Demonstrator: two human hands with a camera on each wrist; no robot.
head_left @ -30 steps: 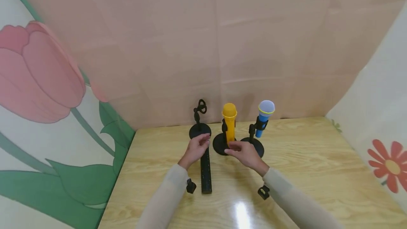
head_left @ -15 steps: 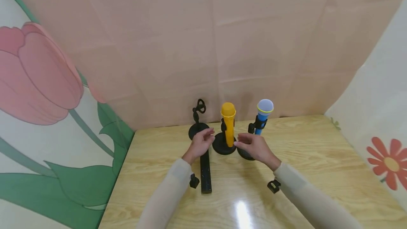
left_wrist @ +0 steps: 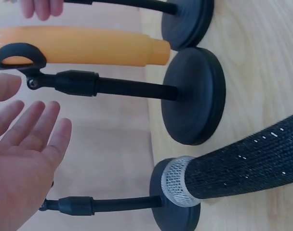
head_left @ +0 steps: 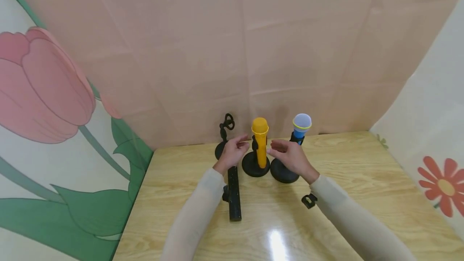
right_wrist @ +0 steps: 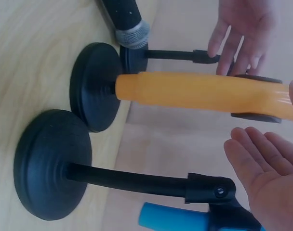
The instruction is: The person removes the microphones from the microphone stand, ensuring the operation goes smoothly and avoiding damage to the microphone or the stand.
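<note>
Someone is working in what is looking like a small dressed-up indoor corner; the views are not showing whether it is belonging to a home, a studio or a lab. A creased pinkish sheet is hanging behind a wood-grain table. White walls are flanking it, the left displaying a big pink tulip, the right a red flower. A bright glare is shining off the tabletop.

the orange microphone has white marks, the black microphone white speckles.
</note>
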